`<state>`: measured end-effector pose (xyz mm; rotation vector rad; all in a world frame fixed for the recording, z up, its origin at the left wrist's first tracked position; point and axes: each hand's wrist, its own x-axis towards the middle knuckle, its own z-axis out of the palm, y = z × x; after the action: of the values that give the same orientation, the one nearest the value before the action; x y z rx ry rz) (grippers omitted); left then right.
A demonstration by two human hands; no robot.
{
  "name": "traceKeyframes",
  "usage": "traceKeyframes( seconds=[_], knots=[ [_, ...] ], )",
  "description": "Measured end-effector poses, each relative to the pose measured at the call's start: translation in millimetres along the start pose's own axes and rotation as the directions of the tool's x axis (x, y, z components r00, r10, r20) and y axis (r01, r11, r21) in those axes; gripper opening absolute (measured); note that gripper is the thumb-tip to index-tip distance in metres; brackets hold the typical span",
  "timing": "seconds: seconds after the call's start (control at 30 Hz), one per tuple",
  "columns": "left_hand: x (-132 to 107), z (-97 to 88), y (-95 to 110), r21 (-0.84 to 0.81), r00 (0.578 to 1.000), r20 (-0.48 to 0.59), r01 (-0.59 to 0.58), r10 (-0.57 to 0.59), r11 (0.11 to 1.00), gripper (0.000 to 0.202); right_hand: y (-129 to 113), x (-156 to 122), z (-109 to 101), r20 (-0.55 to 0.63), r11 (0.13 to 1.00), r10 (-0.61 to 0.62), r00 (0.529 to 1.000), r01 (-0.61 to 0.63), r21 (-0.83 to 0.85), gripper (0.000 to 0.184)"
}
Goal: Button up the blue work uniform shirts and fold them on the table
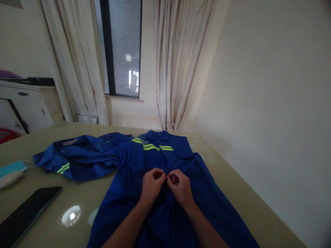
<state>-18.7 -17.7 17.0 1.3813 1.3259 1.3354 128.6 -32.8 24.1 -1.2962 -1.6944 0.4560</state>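
Note:
A blue work shirt point(207, 193) with yellow-green reflective stripes lies flat on the table, collar away from me. My left hand point(151, 186) and my right hand point(180, 187) meet over its button placket at mid-chest. Both hands are closed in a pinch on the shirt's front edges, fingertips almost touching. What sits between the fingertips is too small to make out. The shirt's left sleeve spreads out crumpled toward the left point(77, 158).
A glossy olive table point(245, 193) runs to a wall on the right. A dark phone or tablet point(26, 213) lies at the near left, a face mask point(11, 170) beyond it. White cabinet point(23, 106), curtains and window stand behind.

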Motion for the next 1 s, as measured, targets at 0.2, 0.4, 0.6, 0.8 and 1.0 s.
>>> traceKeyframes(
  seconds=[0.2,0.4,0.6,0.8,1.0],
  knots=[
    [3,0.9,-4,-0.008,1.0,0.011,-0.015,0.015,1.0,0.017,-2,1,1,-0.004,0.998,0.052,0.999,-0.052,0.047,0.013],
    [-1,3.2,-1,-0.006,0.989,0.091,-0.121,0.121,0.993,0.016,11,8,2,0.049,0.914,0.228,0.972,-0.231,0.332,0.027],
    [-6,-1.3,3,0.155,0.959,0.201,-0.234,0.201,0.96,0.018,20,11,0,0.112,0.918,0.258,0.96,-0.28,0.28,0.035],
    [-11,-11.0,-1,0.272,0.952,0.246,-0.25,0.184,0.929,0.032,26,6,-1,-0.024,0.972,0.182,0.983,-0.176,0.156,0.035],
    [-42,-78.1,1,0.399,0.838,0.52,-0.41,0.166,0.82,0.056,17,-11,-20,0.076,0.969,0.176,0.982,-0.186,0.165,0.042]
  ],
)
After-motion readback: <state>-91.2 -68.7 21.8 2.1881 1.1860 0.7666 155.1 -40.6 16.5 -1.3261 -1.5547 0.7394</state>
